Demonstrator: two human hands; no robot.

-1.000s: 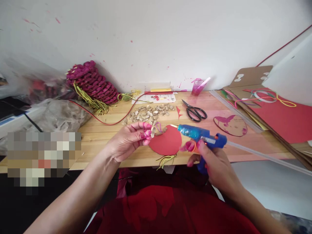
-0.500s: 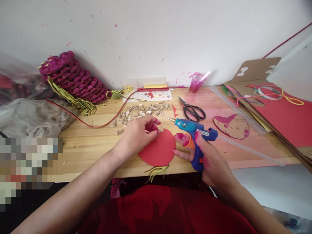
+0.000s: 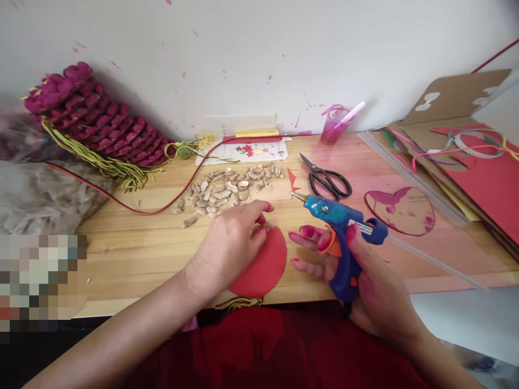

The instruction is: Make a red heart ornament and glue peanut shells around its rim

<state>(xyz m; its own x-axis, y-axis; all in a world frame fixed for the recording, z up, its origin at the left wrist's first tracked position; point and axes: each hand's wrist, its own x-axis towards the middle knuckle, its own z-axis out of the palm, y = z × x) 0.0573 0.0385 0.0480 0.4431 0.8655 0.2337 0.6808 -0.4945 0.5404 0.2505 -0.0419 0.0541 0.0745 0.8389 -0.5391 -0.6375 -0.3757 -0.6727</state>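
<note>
Red disc (image 3: 263, 267): flat at worktop's near edge, now pinned under left hand (image 3: 233, 243), shell piece pressed on.
Glue gun (image 3: 343, 229): gripped by right hand (image 3: 365, 281), drawn back.

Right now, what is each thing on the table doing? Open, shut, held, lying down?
Glue gun: held up in right hand, glue stick loaded.
Red disc: flat on table, pressed by left hand.
Scissors: lying slightly open.
Peanut shells: loose, scattered pile.
Pink cup: upright, stick inside.
</note>
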